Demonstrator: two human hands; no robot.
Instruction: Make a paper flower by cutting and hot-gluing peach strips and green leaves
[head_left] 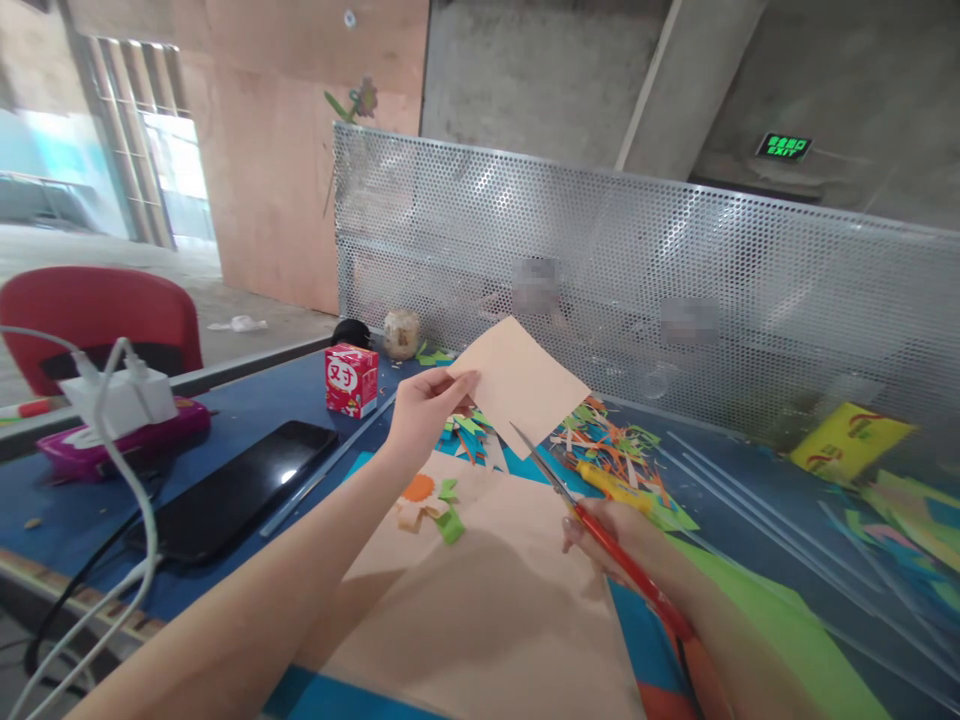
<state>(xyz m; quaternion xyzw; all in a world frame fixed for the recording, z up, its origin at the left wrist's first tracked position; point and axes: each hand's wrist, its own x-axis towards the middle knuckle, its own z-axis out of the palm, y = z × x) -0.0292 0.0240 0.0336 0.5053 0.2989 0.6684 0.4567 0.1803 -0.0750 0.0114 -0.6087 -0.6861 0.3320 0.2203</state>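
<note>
My left hand point(431, 410) pinches the left corner of a square of peach paper point(525, 380), held up above the table. In my right hand point(607, 530) are red-handled scissors point(622, 560), their blades pointing up toward the paper's lower corner. Whether the blades touch the paper I cannot tell. Beneath both hands lies a large peach sheet point(480, 620) on top of blue sheets. On it rest an orange scalloped paper disc point(418, 488) and small green paper pieces point(450, 522).
Colourful paper scraps point(615, 440) and a yellow-handled tool point(611, 485) lie behind the sheet. Leftward are a black phone point(240, 490), a red box point(351, 380) and a power strip point(127, 435) with white cables. Clear sticks point(772, 520) and a yellow packet point(851, 440) lie right. A perforated metal screen point(622, 230) stands behind.
</note>
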